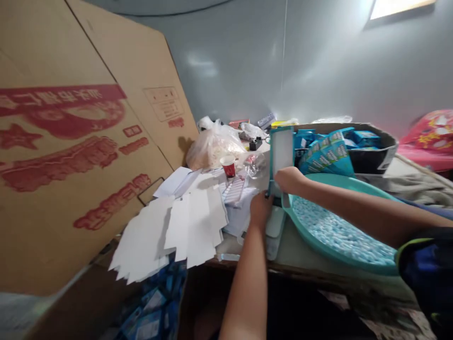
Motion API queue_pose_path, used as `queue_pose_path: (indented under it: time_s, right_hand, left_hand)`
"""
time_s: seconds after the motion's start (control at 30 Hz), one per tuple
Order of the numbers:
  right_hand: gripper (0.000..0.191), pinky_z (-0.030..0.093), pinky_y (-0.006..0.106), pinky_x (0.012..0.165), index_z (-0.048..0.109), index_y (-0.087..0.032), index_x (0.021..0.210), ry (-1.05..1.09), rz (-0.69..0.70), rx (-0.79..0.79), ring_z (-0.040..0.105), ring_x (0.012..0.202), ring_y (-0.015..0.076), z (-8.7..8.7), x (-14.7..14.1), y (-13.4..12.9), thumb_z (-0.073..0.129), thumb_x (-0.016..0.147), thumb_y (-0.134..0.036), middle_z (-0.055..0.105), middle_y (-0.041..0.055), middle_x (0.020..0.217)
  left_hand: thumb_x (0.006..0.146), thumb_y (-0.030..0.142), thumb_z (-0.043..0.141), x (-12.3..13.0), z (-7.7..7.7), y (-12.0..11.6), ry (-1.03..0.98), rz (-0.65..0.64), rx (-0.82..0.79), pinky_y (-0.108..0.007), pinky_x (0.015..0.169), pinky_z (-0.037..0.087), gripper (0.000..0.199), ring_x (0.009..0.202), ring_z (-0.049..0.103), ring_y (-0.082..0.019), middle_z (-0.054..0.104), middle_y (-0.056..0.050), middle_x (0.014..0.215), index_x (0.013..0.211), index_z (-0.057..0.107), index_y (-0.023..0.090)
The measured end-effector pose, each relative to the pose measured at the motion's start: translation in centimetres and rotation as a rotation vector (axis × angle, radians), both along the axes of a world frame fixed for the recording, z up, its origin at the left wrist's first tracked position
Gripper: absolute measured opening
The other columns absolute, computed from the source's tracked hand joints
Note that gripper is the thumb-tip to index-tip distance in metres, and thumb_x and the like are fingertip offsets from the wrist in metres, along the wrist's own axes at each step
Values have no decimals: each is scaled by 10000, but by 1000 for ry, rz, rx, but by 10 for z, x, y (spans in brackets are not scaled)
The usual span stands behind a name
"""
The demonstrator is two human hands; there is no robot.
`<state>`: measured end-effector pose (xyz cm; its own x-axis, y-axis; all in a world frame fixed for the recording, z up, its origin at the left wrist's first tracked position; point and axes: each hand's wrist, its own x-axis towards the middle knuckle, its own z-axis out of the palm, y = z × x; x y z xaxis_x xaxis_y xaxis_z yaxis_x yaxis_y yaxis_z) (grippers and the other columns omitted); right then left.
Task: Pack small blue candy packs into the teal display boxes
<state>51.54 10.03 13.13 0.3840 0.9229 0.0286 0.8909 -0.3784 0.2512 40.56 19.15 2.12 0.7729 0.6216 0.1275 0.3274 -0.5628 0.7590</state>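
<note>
A small blue carton (282,150) stands upright in front of me, its pale inner face or panel turned towards me. My right hand (289,180) is closed round its lower right part. At its lower left corner my left hand (261,207) is closed, its fingertips partly hidden. Below the hands lies a translucent plastic box (276,226). Just to the right, a large turquoise basin (311,245) holds many small blue-and-white pieces, and my right forearm crosses over it.
Flat white card blanks (193,226) lie fanned out on the left, beside a big cardboard box (88,141). Behind are a red paper cup (228,166), a plastic bag (215,144) and a black-sided tray (371,160) of blue packets. More blue packets (152,307) lie below the table.
</note>
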Motion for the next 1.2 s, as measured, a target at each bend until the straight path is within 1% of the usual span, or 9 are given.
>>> queue_pose_path:
  time_s: [0.1, 0.33, 0.43, 0.57, 0.73, 0.83, 0.97, 1.1, 1.2]
  right_hand:
    - [240, 523, 321, 786, 777, -83, 889, 19, -42, 0, 733, 946, 291, -11, 9, 11, 576, 942, -204, 758, 208, 925]
    - [372, 488, 346, 784, 745, -115, 1067, 34, -61, 33, 710, 1007, 334, -18, 24, 9, 639, 930, -443, 746, 202, 1076]
    - [300, 433, 305, 742, 736, -137, 1007, 42, -34, 78, 698, 948, 280, -14, 21, 12, 573, 968, -387, 747, 159, 1023]
    - [341, 364, 283, 702, 689, -164, 996, 62, 54, 177, 646, 897, 217, -5, 12, 20, 500, 1019, -447, 718, 91, 988]
    - [305, 316, 287, 702, 642, -139, 982, 151, 109, 385, 579, 878, 207, -12, 15, 26, 466, 1037, -382, 665, 112, 1022]
    - [152, 309, 273, 698, 645, -140, 926, 229, 166, 307, 559, 845, 191, -25, 26, 23, 570, 958, -269, 656, 94, 977]
    - [92, 335, 249, 713, 651, -149, 885, 281, 212, 246, 555, 823, 168, -30, 38, 16, 602, 911, -222, 649, 61, 928]
    - [203, 352, 253, 770, 676, -151, 964, 287, 203, 290, 584, 959, 186, -30, 39, 15, 513, 976, -271, 664, 89, 1056]
    - [182, 341, 257, 692, 696, -168, 858, 328, 179, 233, 591, 821, 170, -39, 35, 21, 631, 902, -333, 686, 50, 905]
  left_hand:
    - [986, 414, 584, 6, 1, 6, 106, 37, 31, -339, 915, 479, 331, 1070, 703, -272, 771, -149, 1064, 1121, 749, 160]
    - [981, 484, 539, 18, 5, 18, 244, 30, 9, -319, 804, 479, 420, 939, 718, -266, 776, -151, 948, 908, 776, 144]
    - [1019, 408, 447, 14, 2, 10, 198, 99, 74, -340, 863, 478, 426, 1032, 704, -282, 765, -188, 1029, 956, 770, 138]
    - [1018, 320, 409, 10, 3, 7, 164, 199, 132, -361, 883, 480, 415, 1029, 702, -293, 754, -214, 1019, 970, 764, 110]
    - [968, 268, 451, 11, 6, 11, 127, 251, 182, -402, 943, 477, 338, 1052, 681, -318, 737, -214, 1051, 989, 748, 109]
    - [918, 270, 540, 13, 3, 13, 79, 245, 174, -398, 1017, 453, 295, 1160, 636, -319, 702, -201, 1177, 1111, 710, 125]
    - [902, 248, 561, 15, -4, 19, 48, 206, 99, -348, 985, 477, 481, 1207, 621, -292, 653, -199, 1310, 1366, 567, 119]
    - [960, 252, 491, 15, -6, 23, 43, 117, 55, -353, 956, 492, 391, 1131, 667, -281, 717, -168, 1189, 1322, 610, 162]
    - [989, 265, 467, 15, -6, 23, 50, 99, 27, -386, 969, 493, 398, 1176, 659, -308, 702, -202, 1238, 1343, 604, 147]
